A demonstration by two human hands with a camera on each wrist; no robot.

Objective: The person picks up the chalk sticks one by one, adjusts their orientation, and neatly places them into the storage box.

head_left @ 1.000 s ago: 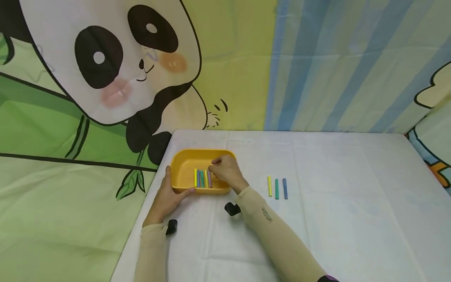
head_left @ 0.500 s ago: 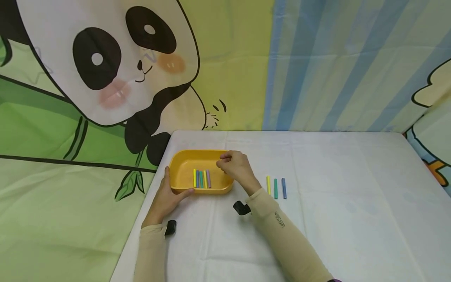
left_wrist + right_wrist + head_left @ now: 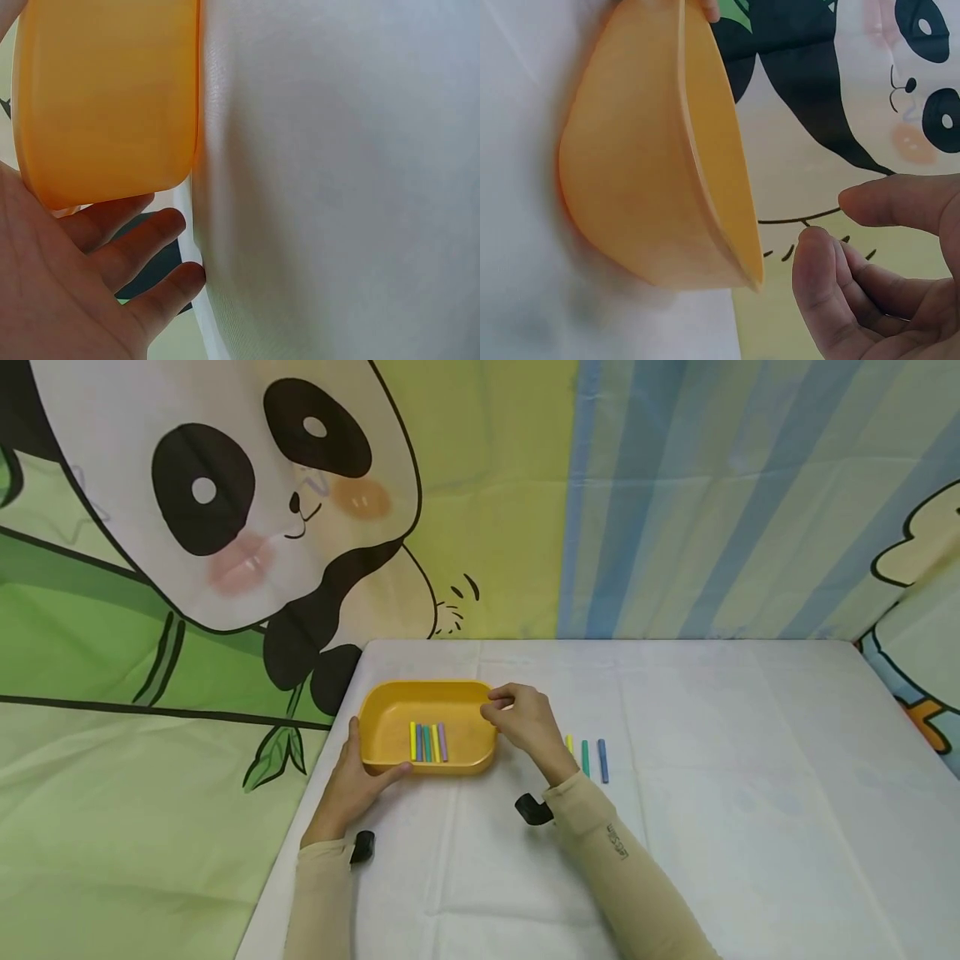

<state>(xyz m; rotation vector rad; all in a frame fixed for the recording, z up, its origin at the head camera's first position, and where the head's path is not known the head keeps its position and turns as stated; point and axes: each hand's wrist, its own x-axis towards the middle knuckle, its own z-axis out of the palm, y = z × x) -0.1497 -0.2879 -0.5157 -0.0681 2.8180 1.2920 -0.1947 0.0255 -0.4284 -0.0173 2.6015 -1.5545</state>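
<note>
A yellow tray [image 3: 390, 693] sits near the table's left edge with several coloured sticks [image 3: 427, 742] lying side by side in it. My left hand [image 3: 360, 774] grips the tray's near-left corner, thumb over the front rim; its fingers [image 3: 127, 247] lie beside the tray [image 3: 105, 97] wall. My right hand [image 3: 501, 706] hovers at the tray's right rim, fingers loosely curled and holding nothing; in the right wrist view, the right hand [image 3: 832, 225] has thumb and forefinger apart beside the tray [image 3: 645, 187]. Right of it lie a yellow stick [image 3: 569, 743], partly hidden, a green stick [image 3: 585, 758] and a blue stick [image 3: 602, 760].
The table [image 3: 712, 777] is covered in white cloth, and its left edge runs close to the tray. A panda backdrop [image 3: 225, 510] hangs behind and to the left. Black wrist cameras [image 3: 532, 810] sit on both sleeves.
My right hand has drawn back from the sticks inside the tray, moving right to the tray's right rim. The left hand and tray have stayed put.
</note>
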